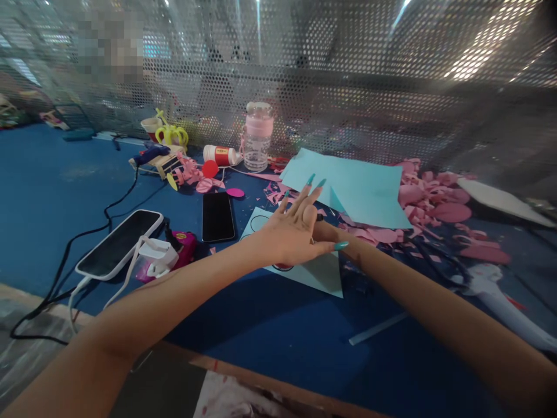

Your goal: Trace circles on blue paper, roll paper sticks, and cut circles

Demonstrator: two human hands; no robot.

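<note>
My left hand (290, 232) is palm down over a light blue-green sheet (319, 278), several fingers stretched out and the thumb reaching right; its long nails are teal. Black circle outlines show on the sheet's left part. Under the palm a dark, reddish curved edge (282, 267) peeks out; the rest of that thing is covered. My right hand (325, 232) lies behind the left one, its fingers hidden. Out of it sticks a short black end (319, 217), of a kind I cannot make out.
Blue sheets (357, 180) lie behind my hands, among pink paper scraps (418, 191). A black phone (218, 216), a white-cased phone (122, 244) on a cable and a white charger (157, 253) are leftward. A clear bottle (258, 139) and paper cups (220, 155) stand or lie near the perforated metal panel (348, 93).
</note>
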